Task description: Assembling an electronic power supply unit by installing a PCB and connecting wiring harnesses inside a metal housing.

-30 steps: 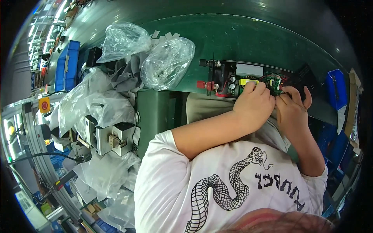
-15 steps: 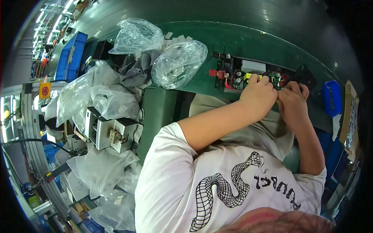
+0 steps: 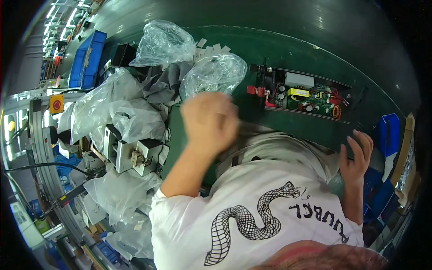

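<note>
An open electronics unit [image 3: 310, 93] lies on the green work surface at the right. Its metal tray holds a circuit board with a yellow-wrapped transformer [image 3: 298, 92], a pale grey block and a copper-coloured coil [image 3: 336, 111]. Red and black terminals stick out of its left end. A dark panel [image 3: 360, 98] sits at the right end, hard to make out. My left hand [image 3: 209, 119] is away from the unit, just below a clear plastic bag [image 3: 213, 74]; motion blurs its fingers. Below the unit's right end, my right hand [image 3: 357, 155] is raised, empty, with its fingers apart.
Clear plastic bags [image 3: 108, 101], grey cloth [image 3: 166, 83] and small white pieces crowd the left side. White-cased devices [image 3: 130, 153] stand among them. Blue bins [image 3: 86, 60] lie at the far left, and a small blue bin [image 3: 389, 135] and a cardboard box [image 3: 407, 157] at the right.
Both hands have come off the electronics unit. My left hand has swung left toward the plastic bags, and my right hand has drawn back toward my body and opened.
</note>
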Demonstrator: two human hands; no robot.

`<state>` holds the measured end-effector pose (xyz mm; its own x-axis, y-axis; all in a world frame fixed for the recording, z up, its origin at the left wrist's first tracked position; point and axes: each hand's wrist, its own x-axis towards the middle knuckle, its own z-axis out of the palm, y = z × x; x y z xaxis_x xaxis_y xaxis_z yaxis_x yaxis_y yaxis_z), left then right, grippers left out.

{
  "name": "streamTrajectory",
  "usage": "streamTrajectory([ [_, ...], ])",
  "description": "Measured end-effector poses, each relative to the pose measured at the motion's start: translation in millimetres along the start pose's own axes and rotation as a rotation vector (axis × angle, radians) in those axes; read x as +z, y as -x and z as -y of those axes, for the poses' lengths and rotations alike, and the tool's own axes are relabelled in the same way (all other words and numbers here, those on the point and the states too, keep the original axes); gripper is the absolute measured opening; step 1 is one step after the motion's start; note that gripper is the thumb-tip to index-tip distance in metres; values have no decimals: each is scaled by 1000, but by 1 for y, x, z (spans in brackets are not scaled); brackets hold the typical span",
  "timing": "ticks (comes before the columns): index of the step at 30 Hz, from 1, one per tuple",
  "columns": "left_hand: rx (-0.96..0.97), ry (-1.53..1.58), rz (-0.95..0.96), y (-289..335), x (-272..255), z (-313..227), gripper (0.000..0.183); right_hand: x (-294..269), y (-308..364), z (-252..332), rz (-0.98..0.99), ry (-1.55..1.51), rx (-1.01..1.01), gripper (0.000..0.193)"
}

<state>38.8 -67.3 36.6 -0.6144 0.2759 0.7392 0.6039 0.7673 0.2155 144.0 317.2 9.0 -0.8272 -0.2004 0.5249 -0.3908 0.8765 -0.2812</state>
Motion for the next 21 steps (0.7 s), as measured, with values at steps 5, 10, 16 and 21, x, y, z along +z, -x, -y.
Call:
streamTrajectory([
  [5, -395, -62, 317, 54, 14, 85, 17, 14, -1, -6, 62, -60, 27, 35],
  [10, -473, -174, 483, 46, 21, 78, 18, 20, -12, 2, 21, -67, -10, 31],
  [16, -408, -166, 626, 39, 13, 84, 18, 27, -11, 14, -15, -108, 18, 30],
  [21, -507, -161, 580, 47, 5, 91, 18, 29, -21, 21, -36, -128, -7, 30],
])
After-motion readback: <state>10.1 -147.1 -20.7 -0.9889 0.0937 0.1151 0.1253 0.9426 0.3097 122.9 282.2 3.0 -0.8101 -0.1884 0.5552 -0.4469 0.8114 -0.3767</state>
